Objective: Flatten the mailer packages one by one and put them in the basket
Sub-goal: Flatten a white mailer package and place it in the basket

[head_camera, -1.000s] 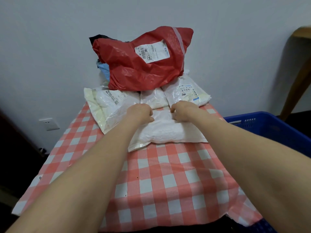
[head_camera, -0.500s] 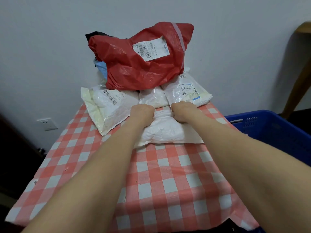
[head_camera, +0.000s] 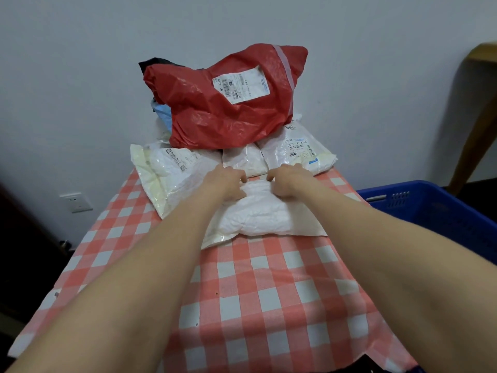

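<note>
1. A white mailer package [head_camera: 258, 216] lies flat on the bench [head_camera: 269, 292], which is covered by a red-and-white checked cloth, in front of a pile of other parcels.
2. The left hand [head_camera: 226, 181] rests on the far left part of that package with its fingers curled under; its grip is bunched on the plastic, though whether it pinches the film or only presses down cannot be told.
3. The right hand [head_camera: 286, 181] sits just beside it on the far right part, fingers likewise curled onto the package, the grip equally unclear.
4. The two hands are near one another but apart.
5. Behind them a red mailer bag [head_camera: 228, 103] with a white label tops the pile, resting on more white mailers: one at the left [head_camera: 166, 173], a small one in the middle [head_camera: 246, 161], one at the right [head_camera: 298, 152].
6. A blue plastic basket [head_camera: 435, 205] stands just beside the bench on the right, lower than its top.
</note>
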`<action>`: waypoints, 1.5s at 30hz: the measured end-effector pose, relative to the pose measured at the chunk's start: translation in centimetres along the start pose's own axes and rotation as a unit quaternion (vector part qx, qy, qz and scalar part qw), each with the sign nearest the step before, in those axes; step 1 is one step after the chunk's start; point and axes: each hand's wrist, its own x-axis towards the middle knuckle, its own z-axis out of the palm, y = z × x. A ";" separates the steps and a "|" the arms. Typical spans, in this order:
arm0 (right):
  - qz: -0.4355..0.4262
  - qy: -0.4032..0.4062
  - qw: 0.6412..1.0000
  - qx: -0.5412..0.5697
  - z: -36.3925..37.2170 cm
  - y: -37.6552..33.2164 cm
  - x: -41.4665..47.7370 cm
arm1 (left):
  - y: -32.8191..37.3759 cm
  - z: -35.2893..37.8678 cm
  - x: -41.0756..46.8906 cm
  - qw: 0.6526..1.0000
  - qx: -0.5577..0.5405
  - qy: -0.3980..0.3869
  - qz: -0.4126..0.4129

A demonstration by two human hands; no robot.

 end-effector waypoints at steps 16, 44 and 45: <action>-0.005 0.005 1.000 0.021 0.4 -0.1 1.7 | 0.6 1.2 1.3 0.998 -0.001 0.065 -0.002; -0.009 -0.027 1.000 0.005 0.0 0.3 -2.3 | 0.5 -0.2 -2.6 0.999 -0.029 -0.029 0.023; -0.009 -0.021 1.000 0.008 0.1 0.4 -2.1 | 0.6 -0.1 -2.5 0.999 -0.025 -0.027 0.024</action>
